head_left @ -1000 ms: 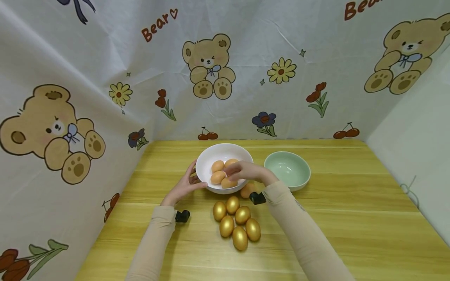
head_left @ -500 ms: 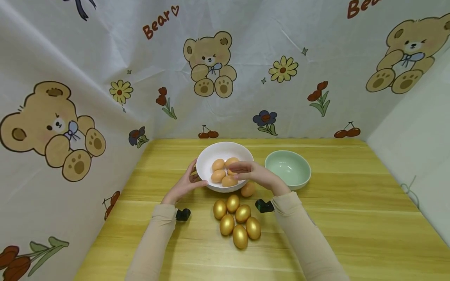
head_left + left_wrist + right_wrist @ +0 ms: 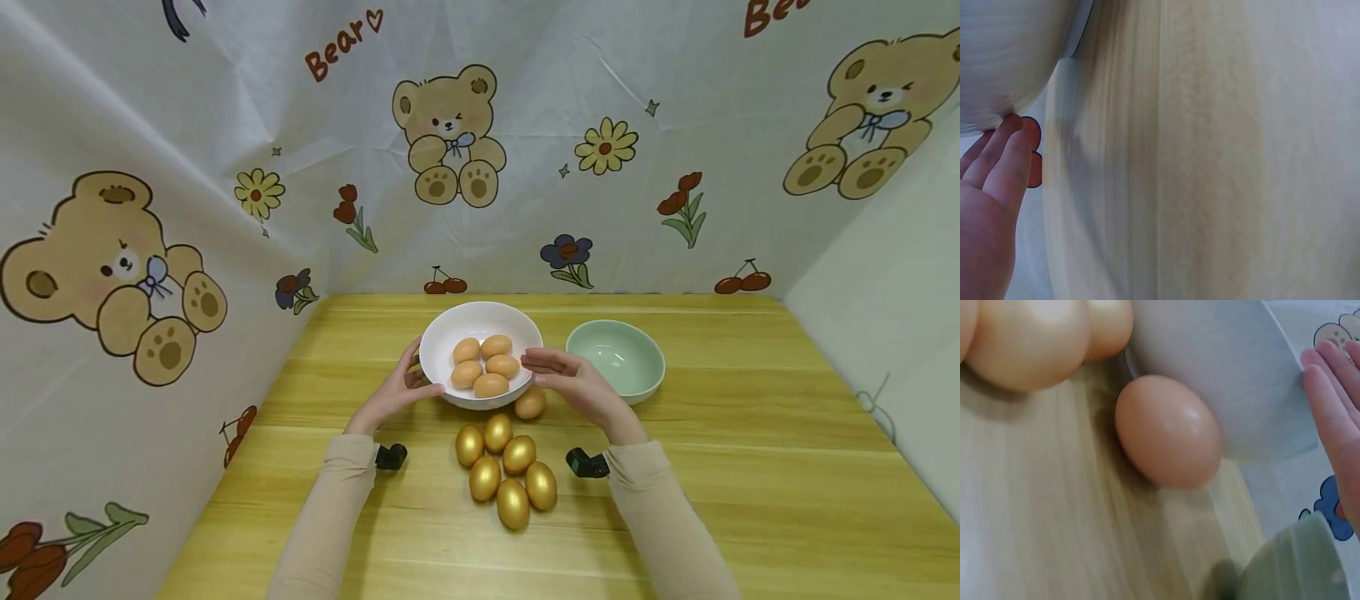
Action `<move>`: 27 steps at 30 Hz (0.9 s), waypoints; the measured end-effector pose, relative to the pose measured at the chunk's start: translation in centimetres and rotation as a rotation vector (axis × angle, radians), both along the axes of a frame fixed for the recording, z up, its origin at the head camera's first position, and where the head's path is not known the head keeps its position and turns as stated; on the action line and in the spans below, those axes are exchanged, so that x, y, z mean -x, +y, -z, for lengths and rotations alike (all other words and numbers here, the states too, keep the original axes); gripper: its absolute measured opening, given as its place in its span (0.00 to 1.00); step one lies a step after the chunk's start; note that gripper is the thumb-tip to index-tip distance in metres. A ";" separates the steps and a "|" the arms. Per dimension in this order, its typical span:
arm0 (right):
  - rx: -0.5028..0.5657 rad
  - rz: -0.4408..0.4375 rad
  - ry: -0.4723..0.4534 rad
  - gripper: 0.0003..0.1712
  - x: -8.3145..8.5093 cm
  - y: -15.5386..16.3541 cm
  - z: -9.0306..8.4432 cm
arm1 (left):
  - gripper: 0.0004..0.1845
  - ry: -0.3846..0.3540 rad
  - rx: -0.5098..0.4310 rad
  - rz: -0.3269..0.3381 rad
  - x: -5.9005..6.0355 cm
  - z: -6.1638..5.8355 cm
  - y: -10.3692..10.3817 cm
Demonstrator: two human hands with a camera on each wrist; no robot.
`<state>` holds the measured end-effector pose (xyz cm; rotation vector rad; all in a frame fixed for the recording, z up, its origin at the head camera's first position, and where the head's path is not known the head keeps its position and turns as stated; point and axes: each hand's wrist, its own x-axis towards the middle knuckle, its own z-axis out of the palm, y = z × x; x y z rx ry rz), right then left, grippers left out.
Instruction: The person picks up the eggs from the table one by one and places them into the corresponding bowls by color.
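A white bowl [image 3: 480, 318] holds several light-brown eggs [image 3: 491, 385]. My left hand [image 3: 388, 395] rests against the bowl's left side, thumb near the front rim; in the left wrist view its nearly straight fingertips touch the outer wall. At the bowl's right edge is my right hand [image 3: 581, 386], fingers extended and holding nothing. The right wrist view shows its fingertips beside the bowl's outer wall; contact there is hard to tell. One brown egg [image 3: 1169, 432] lies on the table against the bowl's front right. Several golden eggs [image 3: 519, 455] lie clustered in front of the bowl.
A pale green bowl [image 3: 617, 360] with nothing in it stands right of the white bowl, close behind my right hand. The wooden table [image 3: 757, 450] ends at a hanging cloth [image 3: 517, 242] printed with bears and flowers, at the back and left.
My right hand has drawn back from over the eggs to the white bowl's right edge, uncovering them all. My left hand stays on the bowl. The golden eggs keep their places.
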<state>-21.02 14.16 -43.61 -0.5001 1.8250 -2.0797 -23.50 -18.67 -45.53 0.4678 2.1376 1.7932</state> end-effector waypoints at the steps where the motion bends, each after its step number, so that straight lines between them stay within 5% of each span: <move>1: 0.013 0.010 0.003 0.29 -0.1 0.2 0.2 | 0.52 0.000 -0.001 -0.004 0.1 0.3 -0.1; 6: 0.062 0.056 0.027 0.32 -0.8 1.0 1.0 | 0.53 0.015 0.010 -0.029 0.9 1.8 -0.3; 11: 0.089 0.102 0.040 0.32 -1.3 1.5 1.6 | 0.54 0.036 0.014 -0.043 1.1 2.1 -0.2; 21: 0.013 0.087 0.046 0.34 -1.9 1.7 3.0 | 0.53 0.018 0.024 -0.023 1.0 1.4 -0.3; 27: -0.033 0.068 0.033 0.36 -1.9 1.5 3.4 | 0.53 0.005 0.028 -0.006 0.0 -0.3 0.0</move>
